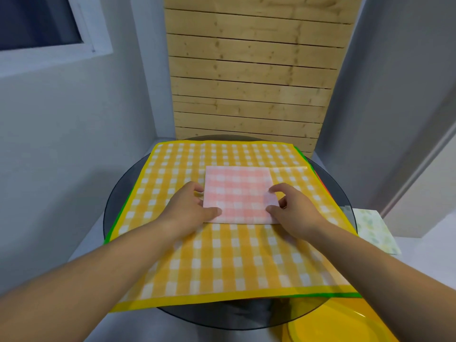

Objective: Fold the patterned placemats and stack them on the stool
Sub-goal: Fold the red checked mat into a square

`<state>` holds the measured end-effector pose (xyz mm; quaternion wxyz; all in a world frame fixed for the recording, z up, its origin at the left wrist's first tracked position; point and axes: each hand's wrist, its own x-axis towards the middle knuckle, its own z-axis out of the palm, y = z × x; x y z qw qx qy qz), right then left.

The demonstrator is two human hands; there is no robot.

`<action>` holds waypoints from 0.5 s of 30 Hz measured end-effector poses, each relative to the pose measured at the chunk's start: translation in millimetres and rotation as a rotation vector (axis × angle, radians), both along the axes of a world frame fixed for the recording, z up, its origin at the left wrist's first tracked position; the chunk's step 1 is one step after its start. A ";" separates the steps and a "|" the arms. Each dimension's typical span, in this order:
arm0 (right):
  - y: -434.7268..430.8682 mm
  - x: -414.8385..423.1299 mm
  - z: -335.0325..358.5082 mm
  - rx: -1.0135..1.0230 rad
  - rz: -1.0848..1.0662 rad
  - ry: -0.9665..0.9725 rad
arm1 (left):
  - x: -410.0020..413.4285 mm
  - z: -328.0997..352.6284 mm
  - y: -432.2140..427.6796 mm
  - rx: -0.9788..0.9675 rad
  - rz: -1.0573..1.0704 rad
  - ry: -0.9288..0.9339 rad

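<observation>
The yellow stool (340, 327) sits low at the right, nearest the right hand (293, 211); that and the left hand (190, 206), fingers (197, 188) curled, pinch the side edges of the folded pink placemat (239, 193) atop the yellow placemat (222, 262).

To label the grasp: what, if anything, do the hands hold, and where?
The folded pink placemat: the left hand grips its left edge, the right hand pinches its near right corner.

Two hands (192, 208) (296, 213), one folded pink placemat (237, 191), one spread yellow placemat (222, 262), one pale mat (375, 230), one glass table (222, 314).
</observation>
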<state>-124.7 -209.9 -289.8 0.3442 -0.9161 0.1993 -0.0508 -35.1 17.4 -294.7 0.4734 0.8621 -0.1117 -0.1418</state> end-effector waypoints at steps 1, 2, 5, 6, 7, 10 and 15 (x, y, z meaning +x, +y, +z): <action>0.3 1.0 0.7 -0.015 0.004 0.013 | 0.3 -0.4 -0.4 -0.002 -0.004 0.008; 0.5 1.4 1.3 -0.022 0.008 0.026 | 0.2 0.2 -0.6 0.000 -0.011 0.019; 1.0 3.2 1.6 -0.027 0.014 0.054 | 1.2 2.2 -0.3 0.018 -0.039 0.042; 1.2 3.6 1.5 -0.028 0.015 0.060 | 1.4 3.0 -0.1 0.024 -0.046 0.044; 1.4 4.0 1.4 -0.028 0.015 0.068 | 1.6 3.6 -0.2 0.031 -0.050 0.041; 2.5 4.7 1.2 -0.044 0.017 0.087 | -0.2 4.6 -0.7 0.040 -0.048 0.013; 5.9 5.0 -0.1 -0.111 0.023 0.107 | -1.4 2.8 -2.8 0.093 -0.064 -0.039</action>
